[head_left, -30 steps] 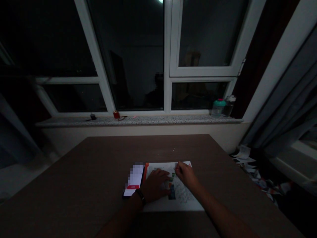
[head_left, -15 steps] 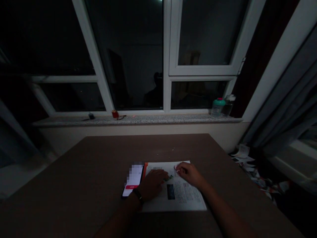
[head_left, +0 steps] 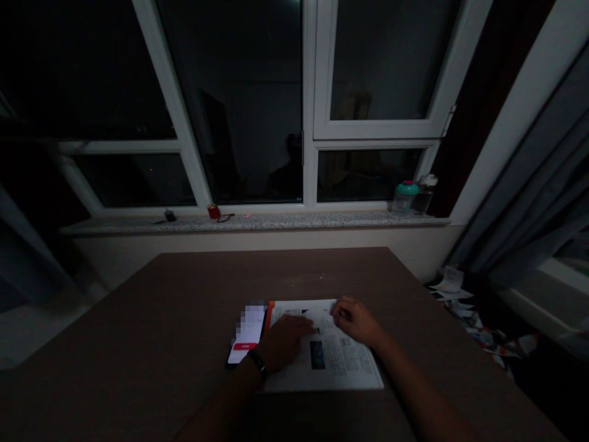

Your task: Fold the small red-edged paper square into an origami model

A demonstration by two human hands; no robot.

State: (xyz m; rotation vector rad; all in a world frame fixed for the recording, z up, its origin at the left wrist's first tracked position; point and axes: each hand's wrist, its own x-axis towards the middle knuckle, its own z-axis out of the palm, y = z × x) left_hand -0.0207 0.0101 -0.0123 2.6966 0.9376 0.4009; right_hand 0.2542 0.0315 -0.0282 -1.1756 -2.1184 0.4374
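A printed booklet (head_left: 331, 380) with an orange strip along its left side lies on the brown table. My left hand (head_left: 284, 342), a dark band on its wrist, rests palm down on the booklet's left half with its fingers stretched out. My right hand (head_left: 356, 321) is at the upper right of the page, thumb and fingers pinched together. A whitish paper flap (head_left: 318, 316) runs from its fingertips toward my left fingers; whether it is part of the page I cannot tell. Left of the booklet lies a phone (head_left: 246, 334) with its screen lit.
Tiny white scraps lie on the table (head_left: 202, 288) beyond the booklet. On the stone windowsill (head_left: 285, 222) stand a red jar (head_left: 213, 212), a small dark object (head_left: 170, 215) and two clear bottles, one teal-lidded (head_left: 405, 197). Strewn papers (head_left: 478, 337) are at the right.
My right hand has shifted slightly to the right, and the whitish paper between the hands shows wider. My left hand stays nearly in place.
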